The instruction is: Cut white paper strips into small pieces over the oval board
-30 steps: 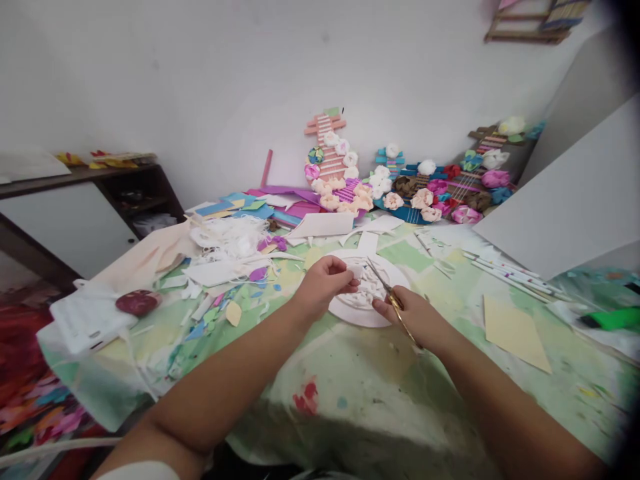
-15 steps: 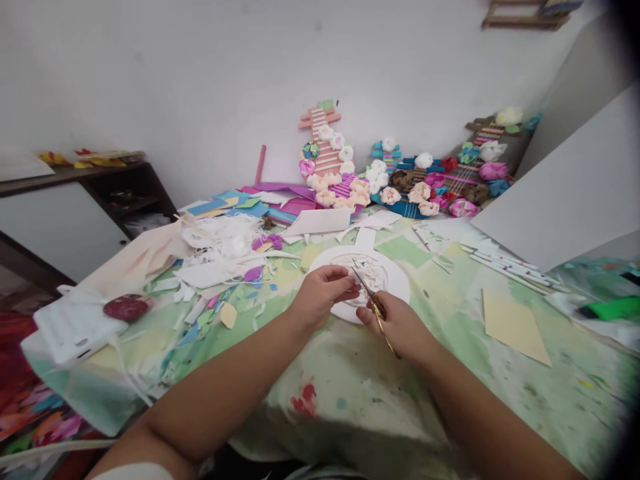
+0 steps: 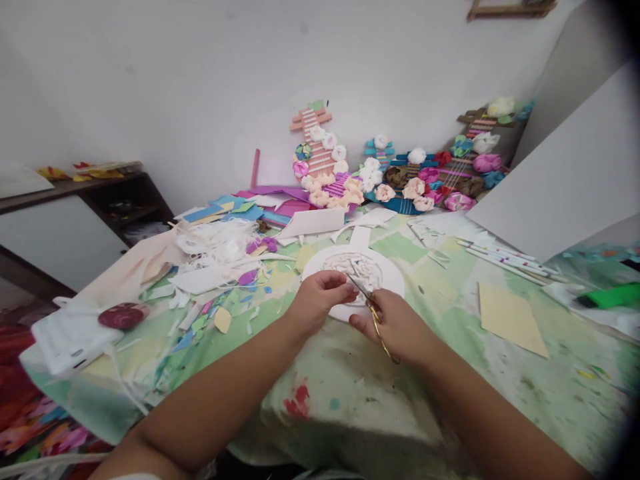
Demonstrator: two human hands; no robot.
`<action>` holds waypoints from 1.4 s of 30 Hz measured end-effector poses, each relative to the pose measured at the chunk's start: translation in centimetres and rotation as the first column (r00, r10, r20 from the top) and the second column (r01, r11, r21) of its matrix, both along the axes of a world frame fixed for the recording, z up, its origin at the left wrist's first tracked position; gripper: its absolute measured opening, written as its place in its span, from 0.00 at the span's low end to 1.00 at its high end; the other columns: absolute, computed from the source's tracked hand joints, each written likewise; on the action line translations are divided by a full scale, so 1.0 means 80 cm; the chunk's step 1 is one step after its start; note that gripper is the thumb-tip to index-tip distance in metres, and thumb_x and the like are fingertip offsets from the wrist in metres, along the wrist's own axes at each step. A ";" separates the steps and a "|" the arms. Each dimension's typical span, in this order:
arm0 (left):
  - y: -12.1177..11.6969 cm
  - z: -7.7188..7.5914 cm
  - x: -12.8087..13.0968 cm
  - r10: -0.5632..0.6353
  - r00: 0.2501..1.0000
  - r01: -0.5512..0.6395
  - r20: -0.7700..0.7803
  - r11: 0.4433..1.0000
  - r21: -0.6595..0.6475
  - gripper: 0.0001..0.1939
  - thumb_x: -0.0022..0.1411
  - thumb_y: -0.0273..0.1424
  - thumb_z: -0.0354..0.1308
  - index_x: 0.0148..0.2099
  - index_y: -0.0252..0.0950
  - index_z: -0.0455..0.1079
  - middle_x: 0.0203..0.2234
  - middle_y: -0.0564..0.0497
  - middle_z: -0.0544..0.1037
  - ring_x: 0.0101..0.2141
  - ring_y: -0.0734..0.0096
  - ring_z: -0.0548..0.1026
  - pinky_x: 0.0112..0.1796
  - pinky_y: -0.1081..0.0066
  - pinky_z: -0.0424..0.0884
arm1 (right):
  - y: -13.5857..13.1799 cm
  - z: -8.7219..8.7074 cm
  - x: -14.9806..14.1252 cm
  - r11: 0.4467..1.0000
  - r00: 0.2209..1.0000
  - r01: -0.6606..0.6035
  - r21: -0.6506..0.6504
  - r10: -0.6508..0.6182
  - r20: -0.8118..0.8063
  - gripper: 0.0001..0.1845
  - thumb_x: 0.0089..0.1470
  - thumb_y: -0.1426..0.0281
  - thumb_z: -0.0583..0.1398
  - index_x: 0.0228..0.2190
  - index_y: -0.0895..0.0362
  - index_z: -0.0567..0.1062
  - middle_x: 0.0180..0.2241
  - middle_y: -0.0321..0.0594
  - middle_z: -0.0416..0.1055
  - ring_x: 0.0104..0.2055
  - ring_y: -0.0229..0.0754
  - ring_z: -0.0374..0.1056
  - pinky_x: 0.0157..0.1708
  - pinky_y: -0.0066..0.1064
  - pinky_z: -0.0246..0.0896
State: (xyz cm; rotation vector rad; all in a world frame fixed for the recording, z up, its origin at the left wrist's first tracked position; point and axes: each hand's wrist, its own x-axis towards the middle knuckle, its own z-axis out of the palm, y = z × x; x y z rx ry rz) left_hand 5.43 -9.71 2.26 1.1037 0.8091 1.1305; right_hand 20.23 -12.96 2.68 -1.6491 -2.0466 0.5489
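Observation:
Gold-handled scissors (image 3: 379, 328) are in my right hand (image 3: 395, 321), their blades pointing up and left toward my left fingertips. My left hand (image 3: 320, 298) is closed in a pinch beside the blades; what it pinches is too small to make out. Beneath both hands lies a white round paper piece (image 3: 395, 267) with a tab at its far side. Its middle is filled with white paper scraps (image 3: 350, 261), partly hidden by my hands.
Tangled white strips (image 3: 220, 240) and coloured scraps litter the table's left. Guitar-shaped crafts with paper flowers (image 3: 320, 157) lean on the back wall. At right lie a cream card (image 3: 510, 320), white rolled sticks (image 3: 505, 259) and a green marker (image 3: 607, 293). A white power bank-like device (image 3: 75, 337) sits far left.
The whole view has shifted slightly. My hands stay close together over the round piece, with the scissor blades still beside my left fingertips.

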 end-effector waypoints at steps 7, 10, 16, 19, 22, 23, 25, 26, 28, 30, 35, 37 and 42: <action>-0.004 0.002 0.003 0.044 0.999 -0.044 0.005 0.998 -0.050 0.09 0.40 0.26 0.61 0.27 0.31 0.66 0.20 0.53 0.73 0.25 0.75 0.72 0.32 0.71 0.69 | 0.001 -0.002 0.006 0.997 0.998 -0.046 -0.063 0.048 0.028 0.24 0.37 0.53 0.57 0.31 0.59 0.66 0.31 0.43 0.65 0.30 0.40 0.60 0.26 0.28 0.49; -0.004 0.005 0.002 0.021 1.000 -0.022 -0.022 0.997 -0.069 0.09 0.41 0.27 0.61 0.28 0.30 0.66 0.21 0.52 0.74 0.25 0.74 0.72 0.33 0.71 0.69 | 0.001 -0.005 0.007 0.996 0.997 -0.076 -0.049 0.076 0.000 0.22 0.39 0.55 0.56 0.31 0.59 0.65 0.31 0.42 0.65 0.29 0.39 0.59 0.26 0.28 0.50; -0.003 0.002 0.000 0.009 1.000 -0.008 0.005 0.999 -0.051 0.10 0.41 0.29 0.61 0.29 0.31 0.67 0.21 0.52 0.74 0.25 0.74 0.73 0.33 0.70 0.69 | 0.002 -0.007 0.004 0.996 0.996 -0.087 0.010 0.087 -0.002 0.19 0.41 0.56 0.56 0.30 0.59 0.65 0.29 0.41 0.64 0.29 0.39 0.59 0.26 0.28 0.50; -0.004 0.002 0.000 0.021 1.000 -0.021 -0.004 0.999 -0.036 0.09 0.42 0.29 0.60 0.29 0.31 0.67 0.21 0.52 0.74 0.25 0.75 0.73 0.33 0.71 0.69 | 0.002 -0.007 0.003 0.997 0.997 -0.072 0.028 0.072 0.005 0.20 0.40 0.56 0.56 0.31 0.60 0.66 0.30 0.42 0.64 0.30 0.40 0.59 0.26 0.28 0.50; -0.006 0.003 0.001 0.034 0.999 -0.034 0.003 0.999 -0.033 0.08 0.42 0.29 0.60 0.28 0.31 0.67 0.20 0.53 0.74 0.24 0.76 0.72 0.33 0.72 0.69 | 0.002 -0.007 0.004 0.995 0.994 -0.103 0.020 0.103 -0.028 0.19 0.41 0.58 0.56 0.31 0.59 0.65 0.29 0.41 0.65 0.29 0.39 0.59 0.26 0.28 0.50; -0.006 0.003 0.001 0.039 0.999 -0.039 0.008 0.999 -0.034 0.08 0.42 0.28 0.60 0.28 0.31 0.67 0.20 0.53 0.74 0.24 0.76 0.72 0.33 0.72 0.68 | 0.001 -0.006 0.004 0.993 0.992 -0.120 0.009 0.120 -0.048 0.18 0.41 0.59 0.56 0.31 0.59 0.65 0.29 0.41 0.65 0.29 0.39 0.59 0.26 0.28 0.50; -0.007 0.004 0.001 0.049 0.999 -0.048 0.010 0.998 -0.035 0.08 0.42 0.28 0.60 0.28 0.31 0.67 0.20 0.53 0.74 0.24 0.76 0.72 0.33 0.72 0.68 | 0.002 -0.005 0.005 0.990 0.987 -0.138 -0.013 0.137 -0.079 0.17 0.42 0.60 0.56 0.31 0.59 0.65 0.30 0.40 0.65 0.29 0.39 0.60 0.26 0.28 0.50; -0.008 0.004 0.001 0.055 0.998 -0.054 0.007 0.998 -0.038 0.08 0.42 0.28 0.60 0.28 0.31 0.67 0.20 0.53 0.74 0.24 0.75 0.72 0.33 0.71 0.68 | 0.002 -0.004 0.006 0.990 0.987 -0.139 -0.022 0.137 -0.087 0.17 0.42 0.60 0.56 0.31 0.59 0.65 0.30 0.41 0.65 0.29 0.39 0.60 0.26 0.29 0.51; -0.009 0.005 0.001 0.070 0.998 -0.070 -0.009 0.997 -0.043 0.09 0.42 0.29 0.60 0.28 0.32 0.66 0.20 0.54 0.73 0.24 0.75 0.72 0.33 0.70 0.68 | 0.001 -0.003 0.007 0.990 0.987 -0.135 -0.031 0.132 -0.090 0.17 0.42 0.59 0.56 0.31 0.59 0.65 0.30 0.41 0.65 0.29 0.40 0.60 0.26 0.29 0.51; -0.009 0.005 0.001 0.070 0.997 -0.072 -0.035 0.997 -0.032 0.08 0.42 0.28 0.60 0.28 0.32 0.67 0.19 0.54 0.73 0.23 0.75 0.72 0.32 0.71 0.68 | 0.000 -0.002 0.008 0.989 0.985 -0.144 -0.036 0.140 -0.096 0.16 0.42 0.60 0.56 0.31 0.59 0.65 0.30 0.41 0.65 0.29 0.40 0.60 0.27 0.30 0.51; -0.011 0.010 -0.002 0.054 0.993 -0.052 -0.103 0.999 0.013 0.06 0.43 0.28 0.59 0.27 0.32 0.67 0.18 0.55 0.73 0.23 0.76 0.72 0.30 0.74 0.68 | -0.002 0.000 0.009 0.986 0.981 -0.168 -0.022 0.165 -0.103 0.18 0.42 0.58 0.56 0.31 0.59 0.64 0.30 0.42 0.64 0.29 0.40 0.59 0.27 0.29 0.52; -0.013 0.014 -0.003 0.059 0.988 -0.056 -0.144 0.998 0.024 0.06 0.43 0.28 0.59 0.27 0.32 0.67 0.18 0.55 0.73 0.23 0.76 0.72 0.30 0.75 0.68 | -0.003 0.000 0.009 0.986 0.982 -0.168 -0.023 0.165 -0.095 0.19 0.42 0.57 0.56 0.31 0.59 0.64 0.31 0.42 0.64 0.30 0.41 0.59 0.27 0.30 0.51; -0.015 0.019 -0.004 0.041 0.977 -0.027 -0.211 0.997 0.069 0.05 0.44 0.28 0.59 0.27 0.33 0.67 0.18 0.56 0.72 0.24 0.77 0.72 0.29 0.76 0.68 | -0.004 -0.001 0.008 0.991 0.989 -0.135 -0.025 0.133 -0.070 0.19 0.42 0.56 0.55 0.31 0.59 0.65 0.31 0.42 0.64 0.29 0.40 0.59 0.26 0.29 0.50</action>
